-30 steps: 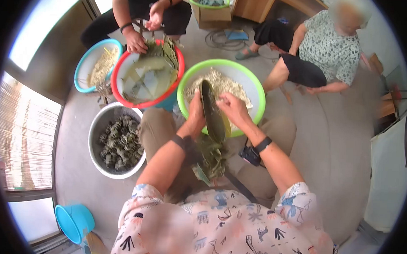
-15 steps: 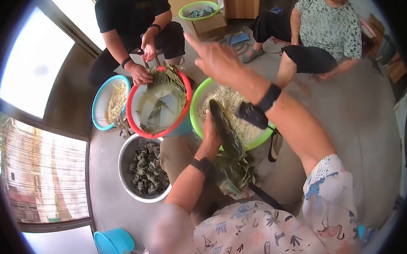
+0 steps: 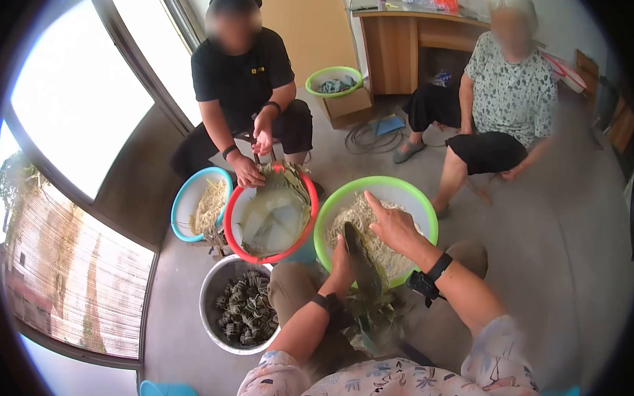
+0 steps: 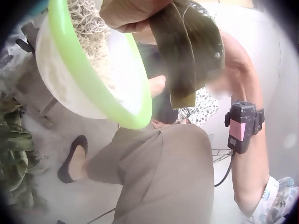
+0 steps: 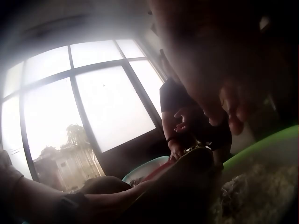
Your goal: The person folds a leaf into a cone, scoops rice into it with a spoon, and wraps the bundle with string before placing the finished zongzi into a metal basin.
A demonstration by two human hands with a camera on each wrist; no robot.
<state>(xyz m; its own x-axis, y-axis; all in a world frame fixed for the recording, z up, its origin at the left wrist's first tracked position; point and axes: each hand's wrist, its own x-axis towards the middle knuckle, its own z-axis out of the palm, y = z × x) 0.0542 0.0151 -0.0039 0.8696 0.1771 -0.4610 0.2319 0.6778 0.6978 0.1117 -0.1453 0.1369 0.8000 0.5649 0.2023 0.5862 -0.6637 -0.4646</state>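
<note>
My left hand (image 3: 340, 267) grips a few long dark green leaves (image 3: 361, 259), laid lengthwise and overlapping, over the near edge of a green-rimmed basin (image 3: 380, 182). Pale rice-like grains (image 3: 351, 213) fill much of that basin. In the left wrist view, the left hand (image 4: 135, 13) holds the leaves (image 4: 180, 56) by one end and they hang down. My right hand (image 3: 397, 229) hovers above the grains, index finger stretched forward, holding nothing. Its fingers look dark and blurred in the right wrist view. More loose leaves (image 3: 372, 317) lie below the basin, near my lap.
Left of it, a red-rimmed basin (image 3: 231, 226) holds water and leaves, with a seated person's hand (image 3: 248, 172) at its edge. A blue-rimmed basin (image 3: 176, 210) stands beyond. Leaf-wrapped dumplings (image 3: 245, 311) fill a metal basin (image 3: 204, 299). Another person (image 3: 509, 86) sits at right.
My right hand first was at the leaves, then swung up and forward with fingers stretched, and now is lower over the basin. The left hand kept its hold on the leaves. The head view tilted up.
</note>
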